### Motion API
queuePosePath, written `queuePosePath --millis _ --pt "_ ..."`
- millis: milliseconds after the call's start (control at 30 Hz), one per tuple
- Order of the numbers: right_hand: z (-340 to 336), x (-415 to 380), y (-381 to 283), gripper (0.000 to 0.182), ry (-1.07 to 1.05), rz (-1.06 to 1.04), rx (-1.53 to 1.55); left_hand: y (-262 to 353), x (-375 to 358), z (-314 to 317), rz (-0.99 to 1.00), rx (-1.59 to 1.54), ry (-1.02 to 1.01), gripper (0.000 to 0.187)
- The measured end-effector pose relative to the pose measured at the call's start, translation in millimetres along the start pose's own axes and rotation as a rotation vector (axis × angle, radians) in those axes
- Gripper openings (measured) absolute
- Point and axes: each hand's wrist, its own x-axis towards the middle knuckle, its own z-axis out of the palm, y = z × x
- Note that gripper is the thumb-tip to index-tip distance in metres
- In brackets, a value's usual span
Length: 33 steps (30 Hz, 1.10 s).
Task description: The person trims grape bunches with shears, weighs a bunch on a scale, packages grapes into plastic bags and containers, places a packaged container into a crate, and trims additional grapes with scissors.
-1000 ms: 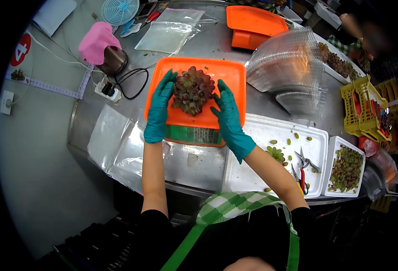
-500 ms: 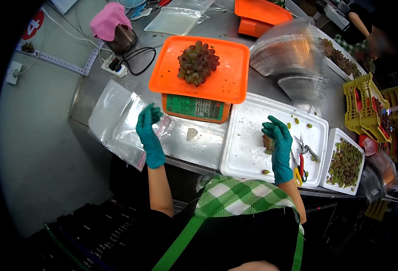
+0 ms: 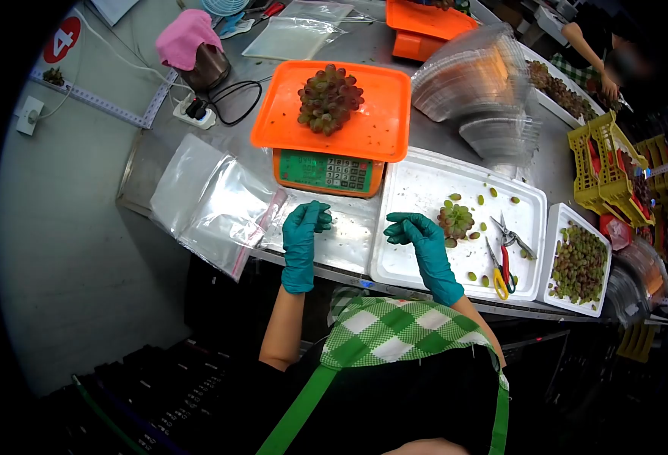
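My left hand (image 3: 303, 241), in a teal glove, is over the steel in front of the scale (image 3: 325, 171). Its fingers are loosely bent and I see nothing in them. Similarly gloved, my right hand (image 3: 423, 252) hovers over the left part of a white tray (image 3: 402, 189), fingers curved toward the left hand and nothing visible in them. Right of it in the tray sits a small grape bunch (image 3: 455, 220) among loose grapes. Red-handled pruning shears (image 3: 510, 246) and yellow-handled scissors (image 3: 498, 282) lie there too. A larger bunch of grapes (image 3: 329, 101) rests on the scale's orange pan (image 3: 379, 121).
Clear plastic bags (image 3: 212, 201) lie at left. A smaller tray (image 3: 553, 246) of loose grapes stands at right, near yellow crates (image 3: 603, 163). Stacked clear plastic containers (image 3: 470, 80) and a second orange scale (image 3: 425, 23) are behind. A co-worker's arm (image 3: 588, 53) shows top right.
My left hand has moved right, off the plastic bags. My right hand has moved left, uncovering the small grape bunch in the tray. The view has shifted slightly.
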Motion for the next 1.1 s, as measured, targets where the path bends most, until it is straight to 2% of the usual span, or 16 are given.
queuePosePath --millis 100,267,367,500,633,667,733,833,867,967,1000,1100 --pt "0 1 0 0.024 -0.019 0.02 -0.023 -1 5 -14 0.027 0.032 0.033 0.023" --pt "6 17 -14 0.024 -0.078 0.041 -0.058 20 29 -17 0.133 -0.02 0.073 0.013" --pt "13 32 -20 0.024 -0.096 -0.015 -0.017 34 46 -13 0.206 -0.065 0.028 0.013" --pt "14 47 -30 0.021 -0.115 -0.013 0.01 53 63 -12 0.298 -0.037 0.076 0.017" --pt "19 68 -44 0.026 -0.043 0.003 -0.106 69 92 -8 0.427 0.143 0.065 0.049" --pt "20 81 -47 0.04 -0.077 0.003 -0.164 79 101 -2 0.49 0.247 0.027 0.057" --pt "28 114 -46 0.052 -0.032 -0.027 -0.153 96 122 11 0.613 0.456 -0.05 0.076" --pt "39 173 -37 0.068 0.034 -0.003 -0.123 101 179 15 0.68 0.497 -0.312 0.088" --pt "41 188 -34 0.073 0.058 0.011 -0.108 106 190 17 0.642 0.56 -0.378 0.09" --pt "51 206 -43 0.079 0.07 0.155 0.025 113 217 26 0.386 0.399 -0.607 0.089" --pt "52 208 -45 0.083 0.04 0.137 0.053 113 225 30 0.49 0.459 -0.632 0.08" --pt "51 216 -43 0.08 -0.008 0.114 0.084 114 238 37 0.284 0.394 -0.757 0.076"
